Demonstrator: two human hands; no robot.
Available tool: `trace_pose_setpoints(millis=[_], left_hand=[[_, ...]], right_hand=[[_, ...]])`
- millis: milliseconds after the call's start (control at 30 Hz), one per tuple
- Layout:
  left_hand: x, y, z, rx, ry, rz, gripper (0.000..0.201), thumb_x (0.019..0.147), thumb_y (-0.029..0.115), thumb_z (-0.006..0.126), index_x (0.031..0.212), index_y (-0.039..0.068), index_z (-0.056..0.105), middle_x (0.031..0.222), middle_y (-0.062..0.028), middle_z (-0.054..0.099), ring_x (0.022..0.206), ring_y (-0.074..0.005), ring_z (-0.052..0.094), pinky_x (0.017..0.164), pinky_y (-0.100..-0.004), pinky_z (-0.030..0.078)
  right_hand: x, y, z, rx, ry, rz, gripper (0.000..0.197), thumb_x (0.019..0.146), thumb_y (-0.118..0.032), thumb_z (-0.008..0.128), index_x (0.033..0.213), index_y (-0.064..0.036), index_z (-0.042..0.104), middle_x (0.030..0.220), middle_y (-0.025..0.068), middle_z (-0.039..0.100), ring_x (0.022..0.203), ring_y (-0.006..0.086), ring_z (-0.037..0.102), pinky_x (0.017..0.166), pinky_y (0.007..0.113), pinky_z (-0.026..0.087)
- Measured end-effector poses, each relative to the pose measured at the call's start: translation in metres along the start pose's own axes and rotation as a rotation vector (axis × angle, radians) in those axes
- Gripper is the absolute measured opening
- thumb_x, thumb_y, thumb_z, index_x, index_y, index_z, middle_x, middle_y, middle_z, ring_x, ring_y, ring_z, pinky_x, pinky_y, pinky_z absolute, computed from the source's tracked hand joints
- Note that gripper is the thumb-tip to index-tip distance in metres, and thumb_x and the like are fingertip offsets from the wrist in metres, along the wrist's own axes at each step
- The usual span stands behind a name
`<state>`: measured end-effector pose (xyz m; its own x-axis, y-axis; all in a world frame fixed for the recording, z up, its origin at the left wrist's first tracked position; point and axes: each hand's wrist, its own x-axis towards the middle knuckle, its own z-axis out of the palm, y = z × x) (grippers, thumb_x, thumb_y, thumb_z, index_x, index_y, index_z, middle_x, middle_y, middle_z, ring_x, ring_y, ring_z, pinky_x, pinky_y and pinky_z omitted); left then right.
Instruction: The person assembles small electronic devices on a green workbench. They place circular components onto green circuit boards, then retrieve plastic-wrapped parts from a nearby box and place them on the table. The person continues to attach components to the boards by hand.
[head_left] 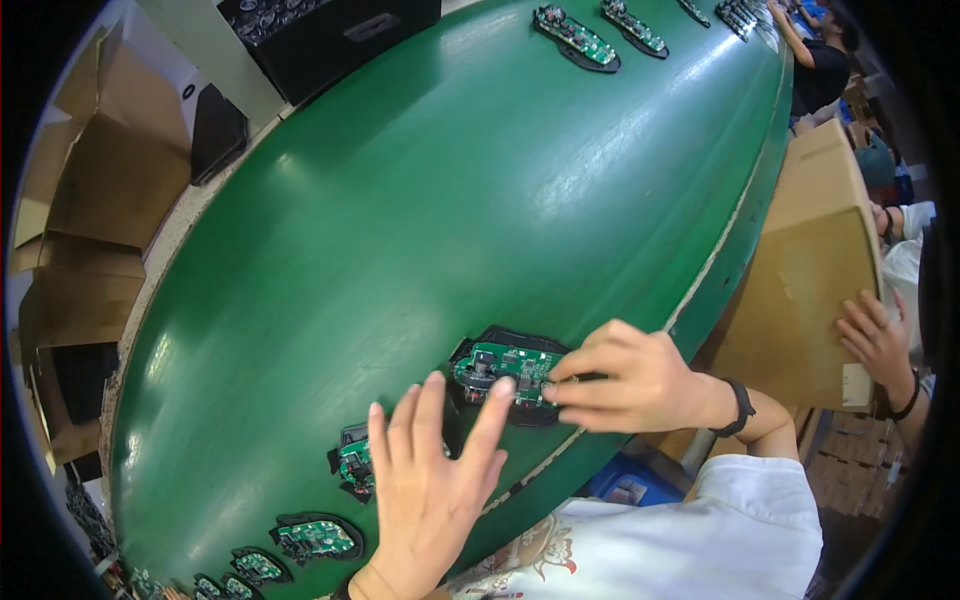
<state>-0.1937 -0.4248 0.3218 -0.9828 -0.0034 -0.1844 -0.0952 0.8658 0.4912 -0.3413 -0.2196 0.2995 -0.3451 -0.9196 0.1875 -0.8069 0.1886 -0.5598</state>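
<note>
In front of me a green circuit board (pixel 512 368) lies in a black, mouse-shaped plastic shell (pixel 505 334) on the green belt. My left hand (pixel 425 480) is open, fingers spread, its index fingertip touching the lower edge of the board. At the board's right end the fingers of my right hand (pixel 625 380) are pinched together; what they hold is too small and hidden to make out. A second board in a shell (pixel 355 462) sits at the left, partly covered by my left hand.
Several more boards in shells lie along the belt (pixel 400 220), such as one at lower left (pixel 315 538) and one at the far end (pixel 577 40). A black crate (pixel 335 40) stands beyond. On the right, a person's hand (pixel 872 335) touches a large cardboard box (pixel 800 290).
</note>
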Motion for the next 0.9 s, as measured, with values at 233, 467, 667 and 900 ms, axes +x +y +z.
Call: trace_pose_setpoints(millis=[233,467,667,900], left_hand=[[-0.045,-0.002,-0.014,0.270,0.027,-0.191,0.075,0.075,0.034,0.079,0.142,0.023,0.049,0.140,-0.0184,0.045,0.127,-0.0397,0.042,0.106,-0.0621,0.032],[-0.062,-0.005,0.012,0.195,0.055,-0.262,0.075,0.072,0.039,0.082,0.140,0.026,0.052,0.137,-0.0246,0.046,0.123,-0.0425,0.045,0.097,-0.0661,0.037],[-0.052,-0.009,0.027,0.240,0.164,-0.139,0.070,0.073,0.038,0.082,0.133,0.016,0.055,0.138,-0.0237,0.044,0.125,-0.0439,0.043,0.096,-0.0572,0.040],[-0.059,-0.029,0.026,0.213,0.234,-0.037,0.060,0.078,0.025,0.075,0.131,0.012,0.051,0.132,-0.0175,0.049,0.121,-0.0350,0.047,0.096,-0.0551,0.041]], right_hand=[[-0.003,0.008,-0.006,-0.357,-0.052,-0.095,0.037,0.076,-0.032,0.076,0.109,-0.0142,0.070,0.113,-0.0017,0.062,0.088,0.0160,0.058,0.053,0.026,0.051],[0.079,0.080,-0.022,-0.541,0.025,0.220,0.028,0.078,-0.027,0.076,0.100,-0.0110,0.070,0.102,0.0049,0.059,0.099,0.0249,0.057,0.070,0.039,0.055],[0.113,0.108,-0.058,-0.478,0.107,0.207,0.041,0.084,-0.020,0.072,0.122,-0.0062,0.064,0.117,0.0086,0.063,0.111,0.0266,0.059,0.087,0.039,0.054],[0.104,-0.110,-0.097,0.938,-0.239,-0.199,0.019,0.087,-0.008,0.071,0.103,0.0022,0.070,0.094,0.0115,0.067,0.086,0.0167,0.064,0.089,0.039,0.050]])
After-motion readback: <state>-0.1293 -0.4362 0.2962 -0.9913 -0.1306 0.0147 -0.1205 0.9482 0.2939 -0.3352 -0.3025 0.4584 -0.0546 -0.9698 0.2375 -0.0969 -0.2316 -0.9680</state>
